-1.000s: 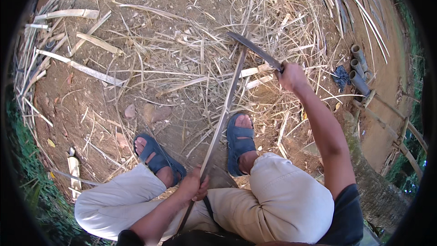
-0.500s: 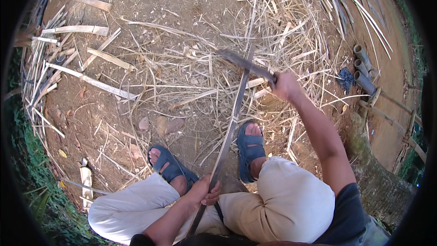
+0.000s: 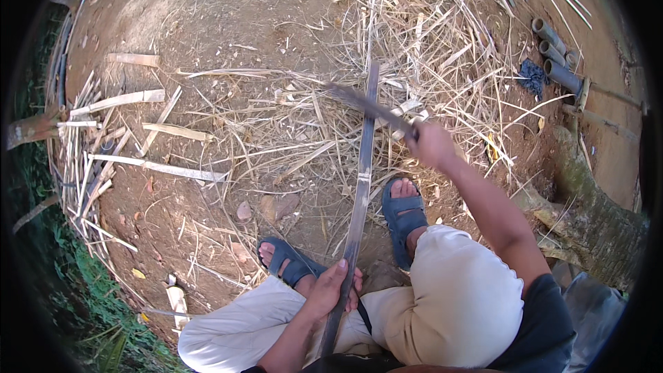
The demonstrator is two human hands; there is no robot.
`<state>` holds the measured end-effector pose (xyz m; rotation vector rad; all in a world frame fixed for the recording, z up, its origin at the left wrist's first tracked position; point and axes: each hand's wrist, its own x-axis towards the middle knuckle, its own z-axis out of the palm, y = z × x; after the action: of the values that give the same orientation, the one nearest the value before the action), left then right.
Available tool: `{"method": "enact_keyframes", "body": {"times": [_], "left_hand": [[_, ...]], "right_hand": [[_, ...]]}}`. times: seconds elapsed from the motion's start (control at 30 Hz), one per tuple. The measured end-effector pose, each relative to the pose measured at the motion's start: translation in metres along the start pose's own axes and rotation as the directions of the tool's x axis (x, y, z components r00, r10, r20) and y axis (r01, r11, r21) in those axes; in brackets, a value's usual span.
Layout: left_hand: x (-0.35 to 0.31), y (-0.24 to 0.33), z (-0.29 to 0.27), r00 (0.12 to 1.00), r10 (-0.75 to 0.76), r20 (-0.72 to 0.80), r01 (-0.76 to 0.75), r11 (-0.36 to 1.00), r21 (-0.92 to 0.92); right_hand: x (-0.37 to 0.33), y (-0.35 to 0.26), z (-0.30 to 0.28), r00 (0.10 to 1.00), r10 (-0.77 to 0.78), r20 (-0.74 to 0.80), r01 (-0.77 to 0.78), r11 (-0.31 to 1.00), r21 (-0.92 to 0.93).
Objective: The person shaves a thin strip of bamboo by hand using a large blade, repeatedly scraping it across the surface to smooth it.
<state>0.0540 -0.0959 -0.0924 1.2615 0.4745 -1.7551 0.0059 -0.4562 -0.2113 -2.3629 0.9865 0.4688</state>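
Note:
My left hand (image 3: 335, 290) is closed around the near part of a long, dark bamboo strip (image 3: 360, 197), with the thumb along its edge. The strip slants up from my lap, passes between my feet and reaches over the shavings. In my right hand (image 3: 435, 147) is the handle of a long-bladed knife (image 3: 366, 105). Its dark blade points left and lies across the far part of the strip. Whether the edge bites into the strip, I cannot tell.
Pale bamboo shavings (image 3: 442, 48) cover the ground ahead. Split pieces (image 3: 155, 166) and a pile of sticks (image 3: 86, 166) lie at left. Bamboo tubes (image 3: 563, 76) and a tree trunk (image 3: 594, 214) stand at right. My sandalled feet (image 3: 407, 217) flank the strip.
The whole view has shifted, so the ground and my legs sit differently in the picture. More of the strip's broad dark face shows now. Both hands keep their holds.

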Motion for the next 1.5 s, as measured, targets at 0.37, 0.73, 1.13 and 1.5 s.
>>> {"method": "enact_keyframes", "body": {"times": [0.37,0.73,1.13,1.5], "left_hand": [[-0.003,-0.003,-0.002,0.981,-0.153,0.119,0.182,0.936,-0.301],[-0.003,-0.019,-0.013,0.895,-0.032,0.445,0.266,0.839,-0.474],[-0.005,-0.004,-0.013,0.914,0.017,0.404,0.257,0.747,-0.613],[-0.001,-0.015,-0.009,0.957,0.012,0.289,0.148,0.838,-0.525]], "right_hand": [[-0.081,-0.005,0.021,0.728,-0.685,0.024,0.684,0.722,-0.104],[-0.007,0.012,0.005,0.947,-0.311,0.078,0.320,0.929,-0.184],[0.011,-0.008,0.009,0.996,-0.033,-0.079,0.038,0.997,0.066],[0.057,0.026,-0.034,0.999,0.049,0.009,-0.049,0.999,-0.003]]}}
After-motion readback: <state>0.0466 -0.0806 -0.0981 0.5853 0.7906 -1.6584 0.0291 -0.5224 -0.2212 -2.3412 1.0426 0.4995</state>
